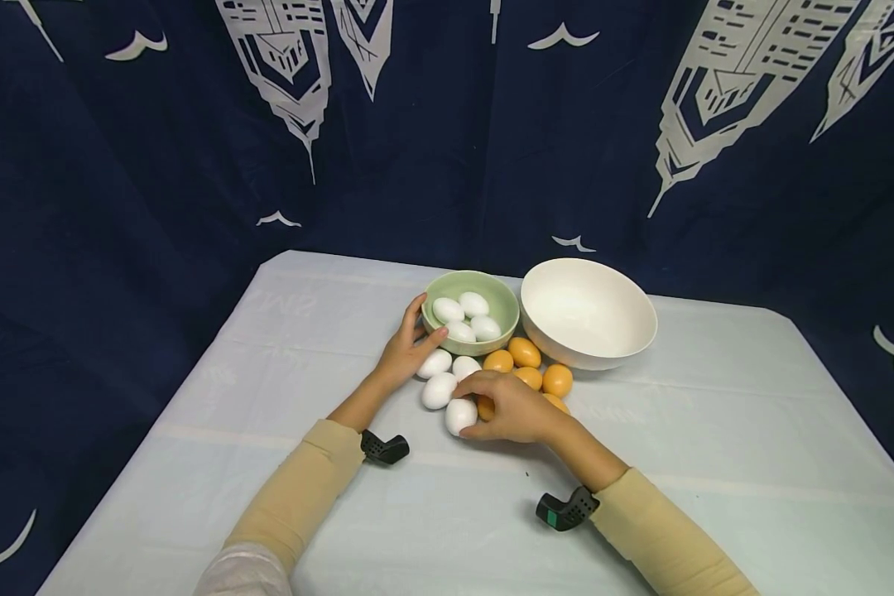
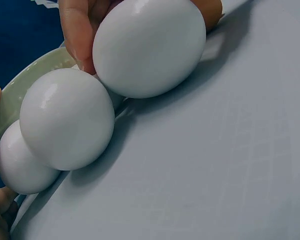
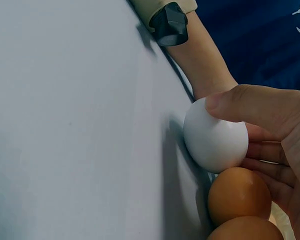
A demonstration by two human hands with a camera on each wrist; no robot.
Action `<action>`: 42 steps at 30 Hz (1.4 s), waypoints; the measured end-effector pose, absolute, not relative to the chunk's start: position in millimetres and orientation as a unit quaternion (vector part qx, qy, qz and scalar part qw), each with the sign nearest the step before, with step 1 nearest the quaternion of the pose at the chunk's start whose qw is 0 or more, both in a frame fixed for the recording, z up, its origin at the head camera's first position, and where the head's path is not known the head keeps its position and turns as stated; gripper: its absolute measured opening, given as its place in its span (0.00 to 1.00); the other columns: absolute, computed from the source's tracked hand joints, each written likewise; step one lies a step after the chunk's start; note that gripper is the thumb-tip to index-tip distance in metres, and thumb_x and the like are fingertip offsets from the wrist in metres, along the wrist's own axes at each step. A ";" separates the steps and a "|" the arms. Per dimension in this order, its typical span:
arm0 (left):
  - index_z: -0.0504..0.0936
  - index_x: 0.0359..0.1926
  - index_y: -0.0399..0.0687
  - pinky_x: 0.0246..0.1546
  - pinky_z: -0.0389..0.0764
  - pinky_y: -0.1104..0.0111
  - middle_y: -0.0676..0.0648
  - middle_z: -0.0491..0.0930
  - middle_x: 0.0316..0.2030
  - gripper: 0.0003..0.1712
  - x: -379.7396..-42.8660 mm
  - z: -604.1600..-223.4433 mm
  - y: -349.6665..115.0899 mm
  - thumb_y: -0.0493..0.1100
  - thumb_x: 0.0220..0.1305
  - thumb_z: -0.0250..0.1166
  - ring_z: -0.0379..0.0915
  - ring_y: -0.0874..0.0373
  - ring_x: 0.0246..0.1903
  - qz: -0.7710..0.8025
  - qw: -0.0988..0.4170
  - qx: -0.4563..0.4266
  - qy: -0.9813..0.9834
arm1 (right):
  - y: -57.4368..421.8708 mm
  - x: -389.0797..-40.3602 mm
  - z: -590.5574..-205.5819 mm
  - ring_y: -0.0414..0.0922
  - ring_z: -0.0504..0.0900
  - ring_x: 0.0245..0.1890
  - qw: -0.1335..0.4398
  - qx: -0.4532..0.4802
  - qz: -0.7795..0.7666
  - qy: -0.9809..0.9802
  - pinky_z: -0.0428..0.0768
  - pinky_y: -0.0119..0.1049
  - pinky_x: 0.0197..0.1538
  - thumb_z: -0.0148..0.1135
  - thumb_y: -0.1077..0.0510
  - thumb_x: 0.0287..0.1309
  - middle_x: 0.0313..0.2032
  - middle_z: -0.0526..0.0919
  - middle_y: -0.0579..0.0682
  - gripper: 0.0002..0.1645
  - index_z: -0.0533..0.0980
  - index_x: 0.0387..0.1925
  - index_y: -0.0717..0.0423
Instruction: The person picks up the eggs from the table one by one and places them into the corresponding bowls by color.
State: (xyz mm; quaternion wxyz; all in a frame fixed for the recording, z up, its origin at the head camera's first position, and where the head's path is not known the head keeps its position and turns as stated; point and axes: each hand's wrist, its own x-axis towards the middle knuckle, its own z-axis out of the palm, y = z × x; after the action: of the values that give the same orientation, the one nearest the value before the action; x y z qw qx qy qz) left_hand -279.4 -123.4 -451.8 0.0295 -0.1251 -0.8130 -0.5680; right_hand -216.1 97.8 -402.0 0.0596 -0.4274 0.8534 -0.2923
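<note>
A green bowl at the back of the table has several white eggs in it. My left hand holds the bowl from its left side, thumb over the near rim. My right hand grips a white egg between thumb and fingers at the front of a group of loose eggs. In the right wrist view the thumb lies across this egg, and a brown egg sits right beside it. More white eggs lie just in front of the bowl. The right hand partly hides the brown eggs.
A larger white bowl stands right of the green one, with no eggs in it. Brown eggs lie against its near left side. A white cloth covers the table, and a dark blue patterned curtain hangs behind.
</note>
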 end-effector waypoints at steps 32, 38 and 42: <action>0.44 0.77 0.63 0.65 0.61 0.47 0.44 0.51 0.74 0.42 -279.2 -452.0 -124.6 0.56 0.71 0.58 0.65 0.43 0.64 -0.573 0.025 -0.117 -0.811 | 89.8 -220.0 -406.4 0.38 0.73 0.31 0.054 -0.455 -0.282 0.843 0.75 0.30 0.38 0.76 0.55 0.47 0.37 0.78 0.40 0.23 0.80 0.47 0.53; 0.43 0.77 0.62 0.65 0.60 0.47 0.45 0.50 0.75 0.43 -280.0 -451.8 -125.1 0.56 0.71 0.58 0.64 0.44 0.65 -0.576 0.019 -0.121 -0.808 | 82.6 -216.8 -403.5 0.39 0.77 0.41 0.070 -0.464 -0.255 0.846 0.77 0.34 0.46 0.76 0.54 0.48 0.43 0.81 0.43 0.25 0.80 0.49 0.54; 0.44 0.77 0.54 0.65 0.60 0.46 0.41 0.49 0.75 0.43 -272.1 -438.6 -123.9 0.52 0.72 0.58 0.63 0.40 0.65 -0.580 0.013 -0.126 -0.804 | 80.0 -215.7 -404.9 0.40 0.78 0.48 0.084 -0.457 -0.242 0.852 0.76 0.36 0.53 0.75 0.55 0.49 0.47 0.82 0.45 0.25 0.79 0.51 0.55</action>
State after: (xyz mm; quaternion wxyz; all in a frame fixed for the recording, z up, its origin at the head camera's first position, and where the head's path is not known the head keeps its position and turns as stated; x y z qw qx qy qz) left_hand -272.1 -123.9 -438.6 0.0126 -0.1259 -0.8044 -0.5805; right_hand -215.7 80.0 -404.9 0.0841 -0.4573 0.8516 -0.2418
